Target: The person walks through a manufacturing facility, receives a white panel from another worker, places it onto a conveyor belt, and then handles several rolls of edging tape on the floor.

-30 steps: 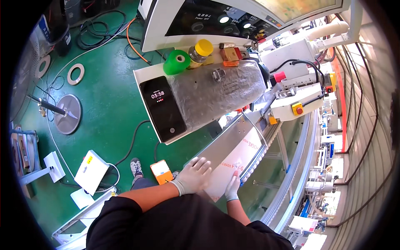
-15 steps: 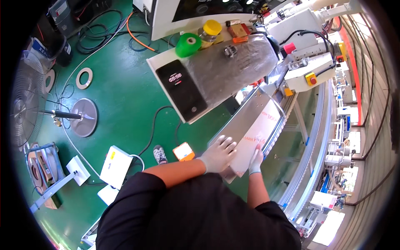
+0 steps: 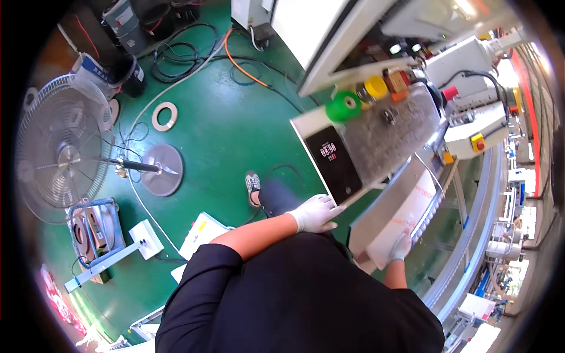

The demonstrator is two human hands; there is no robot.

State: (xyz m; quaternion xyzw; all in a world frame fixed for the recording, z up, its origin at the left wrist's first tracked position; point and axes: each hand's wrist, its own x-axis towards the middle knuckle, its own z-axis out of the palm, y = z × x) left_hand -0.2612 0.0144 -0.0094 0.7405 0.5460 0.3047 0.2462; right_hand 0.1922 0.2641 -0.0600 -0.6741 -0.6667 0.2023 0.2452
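My left hand (image 3: 319, 213), in a white glove, is open with its fingers stretched out at the near corner of the small table (image 3: 311, 126), just below a black phone (image 3: 334, 167). Whether it presses on the table I cannot tell. My right hand (image 3: 401, 246), also gloved, grips the right edge of a long white panel (image 3: 400, 222) with reddish print, near its close end; some fingers are hidden. The panel lies slanted along a grey metal tray (image 3: 368, 228) beside the conveyor.
A green roll (image 3: 344, 106), a yellow-lidded jar (image 3: 375, 88) and a small metal part (image 3: 389, 116) stand on the table. Conveyor rails (image 3: 471, 235) run along the right, by a control box with a red button (image 3: 478, 142). A floor fan (image 3: 67, 154) and cables lie left.
My left hand has left the panel and moved to the table corner near the phone. My right hand stays at the panel's edge. The view has swung left, and a leg now shows beside the shoe.
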